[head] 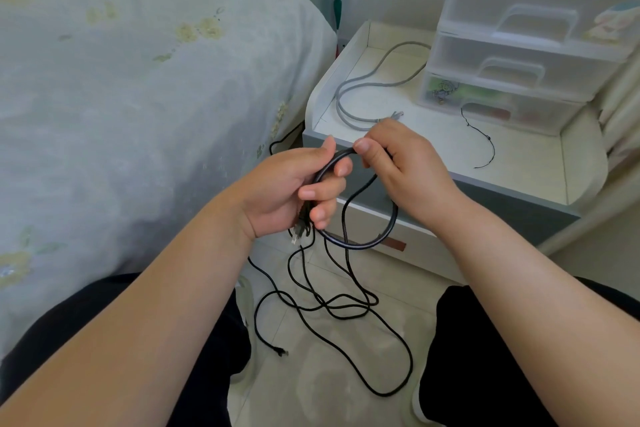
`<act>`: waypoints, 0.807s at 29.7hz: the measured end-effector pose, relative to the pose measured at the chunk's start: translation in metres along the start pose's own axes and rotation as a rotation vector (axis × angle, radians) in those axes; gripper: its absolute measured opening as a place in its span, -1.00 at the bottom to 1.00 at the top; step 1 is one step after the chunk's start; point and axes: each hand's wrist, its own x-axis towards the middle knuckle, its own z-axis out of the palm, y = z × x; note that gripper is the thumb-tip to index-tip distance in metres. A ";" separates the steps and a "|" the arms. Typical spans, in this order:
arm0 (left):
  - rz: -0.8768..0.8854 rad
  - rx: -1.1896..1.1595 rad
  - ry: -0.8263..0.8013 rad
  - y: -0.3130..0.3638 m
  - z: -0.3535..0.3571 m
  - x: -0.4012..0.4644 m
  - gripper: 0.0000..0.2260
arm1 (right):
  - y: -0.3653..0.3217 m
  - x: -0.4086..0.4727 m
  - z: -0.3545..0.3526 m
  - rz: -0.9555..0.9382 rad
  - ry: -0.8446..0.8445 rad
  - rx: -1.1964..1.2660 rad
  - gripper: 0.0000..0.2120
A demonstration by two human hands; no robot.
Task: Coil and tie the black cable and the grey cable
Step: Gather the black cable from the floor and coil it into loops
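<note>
Head view: left hand [291, 191] and right hand [398, 163] both gripping black cable [360, 246] coil, remainder tangled on floor [311, 374]; grey cable [374, 83] loose on nightstand [519, 156].

Floral bedspread [138, 80] draped over bed at left, white tray-topped counter [519, 156] at right, clear plastic drawer unit [526, 45] standing on it, thin black string [485, 139] lying just in front, pale tiled floor [311, 374] below.
</note>
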 end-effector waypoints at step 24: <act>0.286 -0.588 0.072 0.002 0.005 0.008 -0.61 | 0.006 0.000 0.027 0.753 -0.226 1.024 -0.44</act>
